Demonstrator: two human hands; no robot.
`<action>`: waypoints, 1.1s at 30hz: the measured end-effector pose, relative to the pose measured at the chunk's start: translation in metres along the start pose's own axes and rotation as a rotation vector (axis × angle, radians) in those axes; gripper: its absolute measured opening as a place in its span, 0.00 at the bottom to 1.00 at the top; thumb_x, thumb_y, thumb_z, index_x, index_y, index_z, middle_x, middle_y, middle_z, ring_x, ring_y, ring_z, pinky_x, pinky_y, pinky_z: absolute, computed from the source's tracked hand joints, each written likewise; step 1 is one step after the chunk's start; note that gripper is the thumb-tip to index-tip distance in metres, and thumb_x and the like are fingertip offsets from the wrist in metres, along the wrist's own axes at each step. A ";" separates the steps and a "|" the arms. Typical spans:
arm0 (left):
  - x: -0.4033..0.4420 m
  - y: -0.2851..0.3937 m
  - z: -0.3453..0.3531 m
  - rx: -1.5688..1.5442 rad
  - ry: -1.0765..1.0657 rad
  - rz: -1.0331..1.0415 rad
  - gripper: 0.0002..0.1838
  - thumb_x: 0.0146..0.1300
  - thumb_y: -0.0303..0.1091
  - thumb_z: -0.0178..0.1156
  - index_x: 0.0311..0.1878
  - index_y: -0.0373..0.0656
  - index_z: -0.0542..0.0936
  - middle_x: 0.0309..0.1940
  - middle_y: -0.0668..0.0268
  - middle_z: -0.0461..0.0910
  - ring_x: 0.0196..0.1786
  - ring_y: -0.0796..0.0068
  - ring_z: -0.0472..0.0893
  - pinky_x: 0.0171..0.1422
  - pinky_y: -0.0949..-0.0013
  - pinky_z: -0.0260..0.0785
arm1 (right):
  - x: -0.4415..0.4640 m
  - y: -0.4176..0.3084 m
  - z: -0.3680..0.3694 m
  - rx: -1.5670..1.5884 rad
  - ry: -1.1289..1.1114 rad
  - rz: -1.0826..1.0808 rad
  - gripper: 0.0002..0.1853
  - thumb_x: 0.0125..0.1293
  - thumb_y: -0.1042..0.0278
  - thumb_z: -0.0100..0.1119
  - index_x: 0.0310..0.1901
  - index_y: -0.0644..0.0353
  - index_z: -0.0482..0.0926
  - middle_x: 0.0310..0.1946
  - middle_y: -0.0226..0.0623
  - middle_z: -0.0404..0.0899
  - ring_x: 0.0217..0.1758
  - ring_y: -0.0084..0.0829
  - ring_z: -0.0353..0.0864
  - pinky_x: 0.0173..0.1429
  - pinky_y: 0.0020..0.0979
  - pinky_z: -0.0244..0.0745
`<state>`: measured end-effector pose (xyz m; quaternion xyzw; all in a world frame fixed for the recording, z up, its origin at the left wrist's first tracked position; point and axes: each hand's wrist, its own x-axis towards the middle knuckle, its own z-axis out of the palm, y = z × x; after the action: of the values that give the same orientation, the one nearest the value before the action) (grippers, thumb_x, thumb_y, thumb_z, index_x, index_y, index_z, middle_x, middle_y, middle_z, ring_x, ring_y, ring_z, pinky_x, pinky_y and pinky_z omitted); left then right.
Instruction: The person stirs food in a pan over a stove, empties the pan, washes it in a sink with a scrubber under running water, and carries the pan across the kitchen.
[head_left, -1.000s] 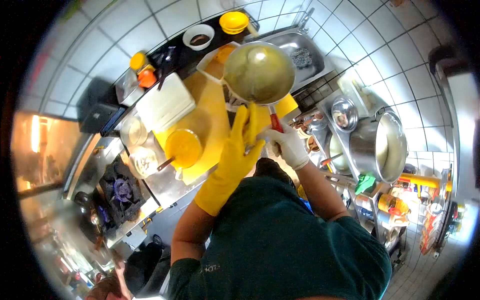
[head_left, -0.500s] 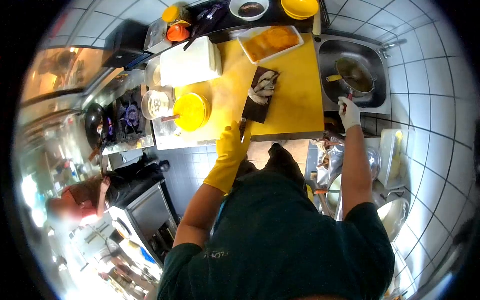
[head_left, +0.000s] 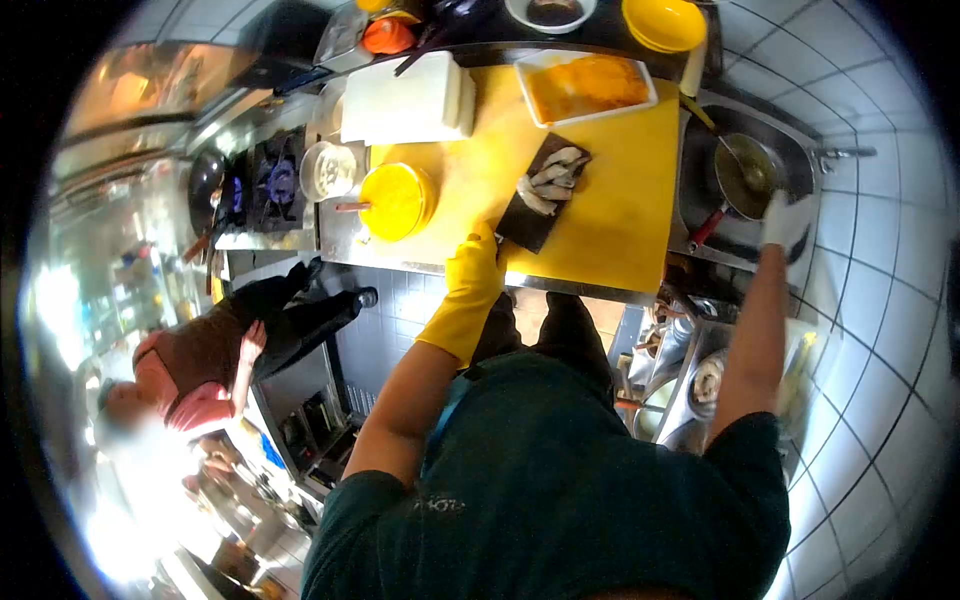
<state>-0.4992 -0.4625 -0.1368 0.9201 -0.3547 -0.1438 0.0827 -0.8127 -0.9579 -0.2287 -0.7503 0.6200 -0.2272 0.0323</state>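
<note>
Dark blade (head_left: 526,229): located above the yellow board (head_left: 610,220) on the counter (head_left: 432,264), broad face up, carrying several pale pieces (head_left: 538,198) toward its far end. Whether its underside touches the board cannot be told.

Change from the frame half a second earlier: the right hand (head_left: 775,220), in a white glove, has left the red handle of the pan (head_left: 745,190) and is now at the pan's right side. The pan remains in the sink (head_left: 695,175); its red handle, previously aimed at the person, now points to the lower left, toward the board. The blade keeps nearly the same place on the board and the same load. In the view, both blade and board appear turned slightly clockwise.

Orientation: the long axis of the blade runs diagonally. The handle end is at the lower left, at the board's near edge; the far end points to the upper right, just beside the near edge of the white tray (head_left: 648,104).

Hand states: the left hand (head_left: 477,268), in a yellow glove, has its fingers wrapped around the blade's handle. The right hand is blurred; whether its fingers are spread or pressed together cannot be told.
</note>
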 end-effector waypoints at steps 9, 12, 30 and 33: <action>0.004 0.006 0.001 0.022 -0.104 -0.064 0.33 0.67 0.48 0.63 0.70 0.44 0.66 0.44 0.45 0.84 0.43 0.38 0.85 0.47 0.40 0.78 | 0.178 0.099 0.047 0.029 -0.285 -0.237 0.22 0.70 0.56 0.55 0.56 0.64 0.81 0.53 0.62 0.82 0.60 0.62 0.79 0.60 0.52 0.74; 0.004 0.001 0.006 0.027 -0.061 0.009 0.32 0.67 0.44 0.62 0.69 0.40 0.66 0.43 0.46 0.84 0.41 0.40 0.85 0.44 0.40 0.78 | 0.151 0.040 -0.007 0.021 -0.321 -0.033 0.22 0.68 0.60 0.53 0.59 0.59 0.80 0.53 0.61 0.82 0.60 0.61 0.79 0.61 0.52 0.74; 0.002 0.013 -0.006 0.200 -0.171 -0.057 0.34 0.67 0.45 0.60 0.70 0.37 0.66 0.48 0.47 0.83 0.44 0.43 0.85 0.47 0.40 0.77 | 0.038 -0.016 -0.025 -0.191 -0.452 0.169 0.24 0.68 0.54 0.48 0.37 0.64 0.89 0.41 0.50 0.89 0.47 0.54 0.88 0.57 0.50 0.78; 0.002 0.008 0.001 0.210 -0.149 -0.045 0.34 0.68 0.47 0.60 0.71 0.37 0.65 0.48 0.48 0.83 0.44 0.44 0.85 0.47 0.41 0.77 | -0.030 -0.079 -0.051 -0.103 -0.928 0.382 0.38 0.66 0.31 0.54 0.44 0.67 0.88 0.42 0.50 0.90 0.51 0.50 0.88 0.59 0.49 0.78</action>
<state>-0.5033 -0.4697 -0.1362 0.9181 -0.3525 -0.1758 -0.0439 -0.7637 -0.8998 -0.1664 -0.6461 0.6768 0.1712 0.3086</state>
